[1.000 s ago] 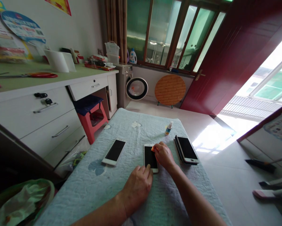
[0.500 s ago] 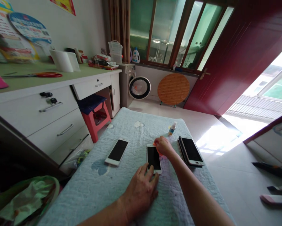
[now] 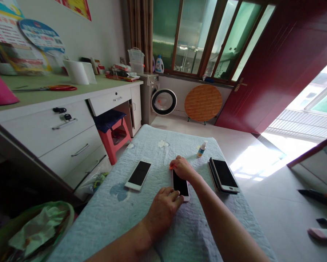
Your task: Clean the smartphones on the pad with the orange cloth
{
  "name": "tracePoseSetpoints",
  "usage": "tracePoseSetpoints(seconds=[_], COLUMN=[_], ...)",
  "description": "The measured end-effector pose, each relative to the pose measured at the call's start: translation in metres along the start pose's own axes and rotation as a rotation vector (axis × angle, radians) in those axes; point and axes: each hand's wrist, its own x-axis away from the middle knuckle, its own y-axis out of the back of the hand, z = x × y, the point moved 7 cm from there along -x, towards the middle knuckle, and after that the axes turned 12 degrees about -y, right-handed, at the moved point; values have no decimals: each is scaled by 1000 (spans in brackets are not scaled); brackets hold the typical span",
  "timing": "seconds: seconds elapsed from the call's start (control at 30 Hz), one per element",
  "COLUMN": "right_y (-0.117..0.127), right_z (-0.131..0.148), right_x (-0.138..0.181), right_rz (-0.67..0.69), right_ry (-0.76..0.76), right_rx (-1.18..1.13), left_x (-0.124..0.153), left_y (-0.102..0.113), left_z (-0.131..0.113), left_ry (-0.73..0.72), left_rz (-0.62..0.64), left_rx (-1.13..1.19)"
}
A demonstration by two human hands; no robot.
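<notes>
A white phone with a dark screen lies in the middle of a pale blue quilted cloth. My left hand presses its near end, fingers curled on the bottom edge. My right hand rests on the phone's far end, fingers pinched on a small orange piece. A second white phone lies to the left. A stack of phones lies to the right.
A small white bottle with a blue cap stands beyond the stack. A white desk with drawers and a pink stool are on the left. A green bag sits at lower left. A washing machine stands by the window.
My right hand has slid from the right side of the phone's top end across to its left corner, with the orange piece. The camera has shifted slightly; my left hand stays on the near end.
</notes>
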Motion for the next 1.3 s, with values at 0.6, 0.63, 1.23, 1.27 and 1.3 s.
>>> tracePoseSetpoints(seconds=[0.6,0.63,1.23,1.27,1.3], right_y=[-12,-12,-1,-2,-4], right_z=[10,11,9,9,8], right_x=[52,53,22,26,30], right_rz=[72,74,-37,-35,-33], right_ry=[107,111,114,117,124], right_rx=[27,40,116,112,105], left_x=[-2,-2,-4,-4,-4], left_y=[-6,-7,2,2,1], left_z=[4,4,-3,-2,-2], left_ry=[39,40,59,57,56], left_rz=[-102,-99,-42,-39,-36], left_rx=[1,0,-40,-39,-39])
